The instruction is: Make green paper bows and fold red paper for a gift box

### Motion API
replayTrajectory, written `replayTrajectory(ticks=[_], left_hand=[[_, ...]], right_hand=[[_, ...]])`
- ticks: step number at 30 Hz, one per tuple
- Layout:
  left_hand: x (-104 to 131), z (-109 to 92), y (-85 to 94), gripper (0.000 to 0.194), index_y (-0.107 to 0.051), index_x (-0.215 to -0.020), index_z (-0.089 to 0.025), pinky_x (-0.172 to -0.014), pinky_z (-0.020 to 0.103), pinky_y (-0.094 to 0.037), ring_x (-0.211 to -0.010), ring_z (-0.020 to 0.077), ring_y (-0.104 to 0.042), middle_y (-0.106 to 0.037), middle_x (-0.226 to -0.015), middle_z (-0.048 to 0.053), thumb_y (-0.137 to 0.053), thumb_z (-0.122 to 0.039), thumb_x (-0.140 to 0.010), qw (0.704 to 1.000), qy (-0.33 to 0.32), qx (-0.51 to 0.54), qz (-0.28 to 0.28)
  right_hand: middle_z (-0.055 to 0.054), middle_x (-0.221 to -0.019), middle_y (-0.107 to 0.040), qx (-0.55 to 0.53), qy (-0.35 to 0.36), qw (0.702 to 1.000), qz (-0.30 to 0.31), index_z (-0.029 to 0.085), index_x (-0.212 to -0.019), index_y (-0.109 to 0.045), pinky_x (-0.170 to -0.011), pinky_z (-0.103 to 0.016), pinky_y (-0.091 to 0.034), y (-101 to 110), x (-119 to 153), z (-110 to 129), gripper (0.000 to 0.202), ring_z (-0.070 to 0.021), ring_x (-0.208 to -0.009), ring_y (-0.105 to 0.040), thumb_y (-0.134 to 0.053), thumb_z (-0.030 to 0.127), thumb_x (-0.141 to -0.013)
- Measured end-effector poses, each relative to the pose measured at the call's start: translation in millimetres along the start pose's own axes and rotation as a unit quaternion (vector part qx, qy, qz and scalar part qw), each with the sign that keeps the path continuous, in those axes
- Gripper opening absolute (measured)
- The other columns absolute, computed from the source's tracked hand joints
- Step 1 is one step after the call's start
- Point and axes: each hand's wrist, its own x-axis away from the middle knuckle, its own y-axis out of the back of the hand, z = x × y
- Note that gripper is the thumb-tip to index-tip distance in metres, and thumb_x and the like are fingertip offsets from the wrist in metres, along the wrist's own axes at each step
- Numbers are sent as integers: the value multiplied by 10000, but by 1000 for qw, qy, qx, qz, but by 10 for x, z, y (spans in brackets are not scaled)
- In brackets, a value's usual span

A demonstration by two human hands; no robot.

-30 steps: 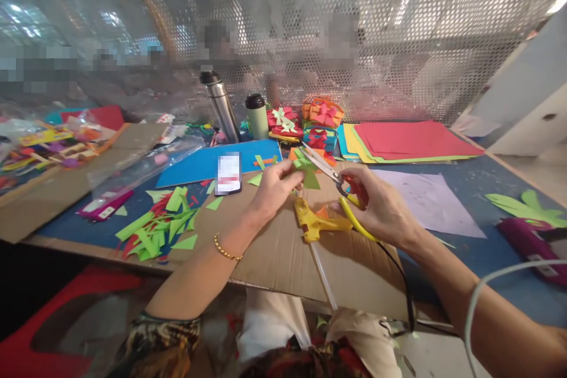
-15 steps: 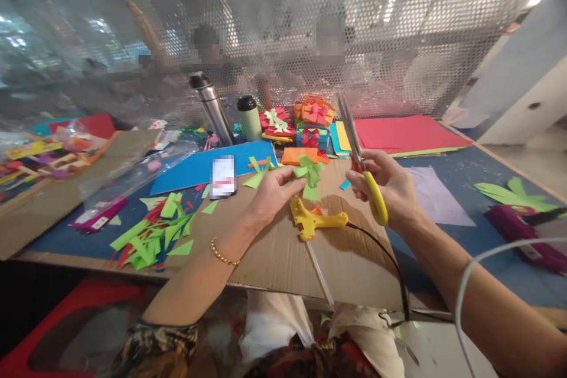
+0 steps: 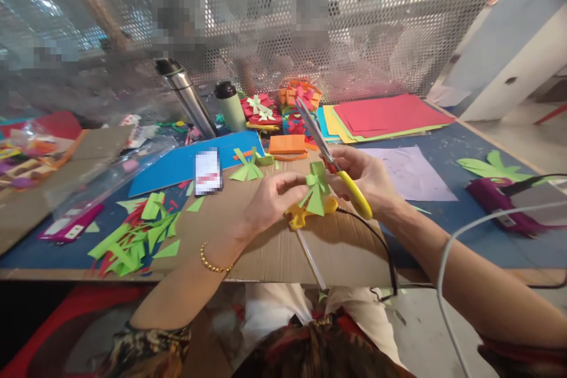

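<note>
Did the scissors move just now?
Yes, the scissors went up and right, then left. Their tips were below the orange basket, then right of it, and now overlap it in the view.

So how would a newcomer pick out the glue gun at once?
On the blue table, find the cardboard sheet before the person. The glue gun lies on it, partly hidden by the green paper bow in the left hand. Its yellow body has a clear stick, unlike the yellow-handled scissors in the right hand.

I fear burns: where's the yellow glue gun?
In the head view, the yellow glue gun lies below and right of centre on the cardboard, partly behind the green paper bow.
</note>
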Motion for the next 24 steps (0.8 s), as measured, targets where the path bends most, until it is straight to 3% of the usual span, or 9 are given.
replayTrajectory(ticks=[4, 7, 12, 16, 20, 24], left_hand=[[-34, 6, 51, 262, -808, -874, -184, -733, 307, -533, -818, 190, -673, -761, -870, 74, -680, -410, -838, 998, -2, 39, -38], [-35, -12, 58, 221, -791, -854, -173, -648, 288, -503, -705, 159, -630, -721, -764, 49, -717, -378, -817, 998, 16, 49, -24], [-12, -54, 50, 155, -788, -878, -174, -656, 275, -527, -697, 134, -625, -749, -833, 43, -770, -282, -768, 998, 37, 49, 0], [-27, -29, 43, 78, -773, -809, -189, -635, 277, -526, -659, 127, -612, -724, -768, 25, -768, -245, -755, 998, 35, 55, -8], [-78, 10, 78, 144, -760, -804, -174, -620, 262, -517, -643, 116, -600, -720, -760, 24, -799, -273, -706, 995, 36, 70, -63], [-154, 10, 211, 128, -735, -746, -182, -588, 240, -473, -635, 109, -572, -700, -735, 17, -780, -290, -695, 987, 8, 54, -153]], right_hand=[[57, -701, -645, 27, 6, 999, 24, 214, -1027, -631, -475, -239, -361, 10, 7, 9, 455, -86, -546, -508, -857, 319, -646], [36, -735, -657, 37, 8, 998, 51, 215, -1040, -644, -511, -249, -411, 3, 13, -19, 469, -112, -608, -564, -865, 357, -651], [8, -794, -688, 48, 9, 996, 80, 212, -1034, -649, -568, -266, -483, -8, 28, -59, 482, -134, -671, -622, -882, 442, -679], [27, -763, -664, 49, -8, 996, 76, 218, -1061, -643, -540, -259, -456, 5, 36, -42, 540, -123, -632, -592, -911, 494, -681], [41, -737, -618, 87, 50, 995, 27, 243, -1036, -628, -522, -267, -404, 47, 27, -16, 528, -117, -605, -536, -893, 560, -707], [26, -773, -615, 219, 138, 966, -19, 252, -1091, -633, -539, -281, -392, 96, 46, 30, 445, -122, -615, -509, -823, 534, -803]])
